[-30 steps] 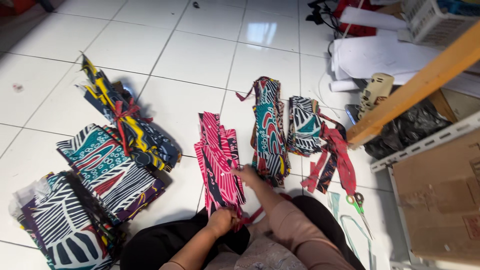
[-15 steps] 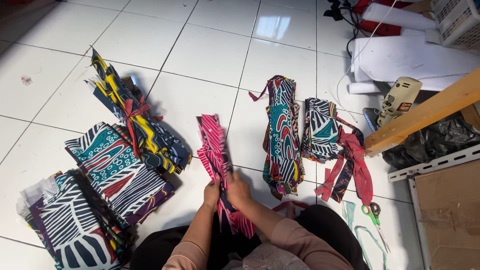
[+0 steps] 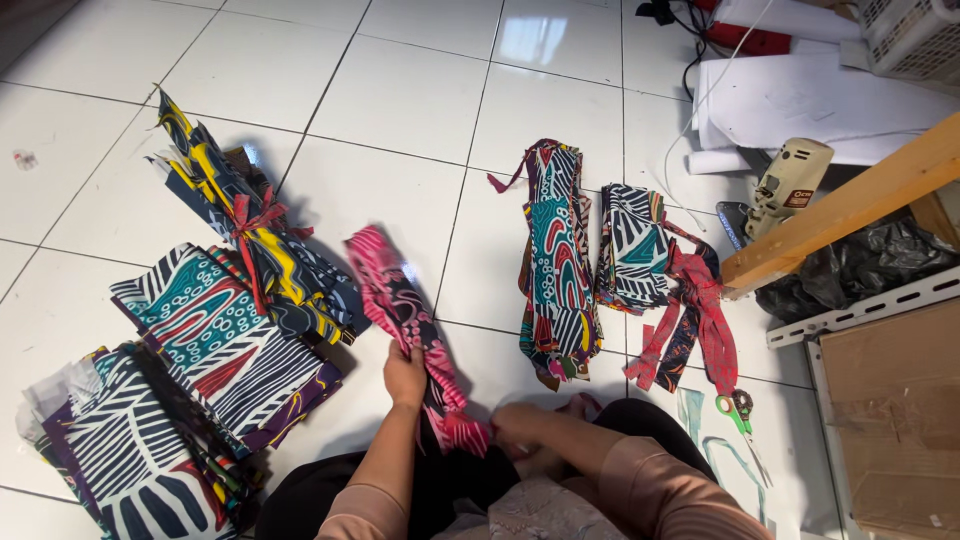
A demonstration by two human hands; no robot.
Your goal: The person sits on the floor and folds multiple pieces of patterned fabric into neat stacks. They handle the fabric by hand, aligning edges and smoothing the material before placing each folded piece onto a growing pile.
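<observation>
My left hand [image 3: 404, 375] grips a bunched stack of pink patterned fabric strips [image 3: 400, 305] around its middle, and the stack leans up and to the left off the white tiled floor [image 3: 420, 110]. My right hand [image 3: 515, 425] rests low by my lap at the stack's near end, beside a thin red strip [image 3: 580, 403]; whether it pinches that strip I cannot tell. Two other stacks of patterned strips, a long one [image 3: 555, 255] and a shorter one [image 3: 632, 245], lie on the floor to the right.
Tied bundles lie at left: a yellow-navy one [image 3: 240, 225], a teal-white one [image 3: 215, 335], a black-white one [image 3: 130, 445]. Loose red strips [image 3: 695, 305], green-handled scissors [image 3: 735, 410], a cream power tool [image 3: 785, 180], a wooden beam [image 3: 850, 205], white paper rolls [image 3: 810, 100] and cardboard [image 3: 900, 410] crowd the right.
The pink stack went from lying flat on the floor to gathered and lifted, now tilted left in my left hand. My right hand dropped from the stack to its near end.
</observation>
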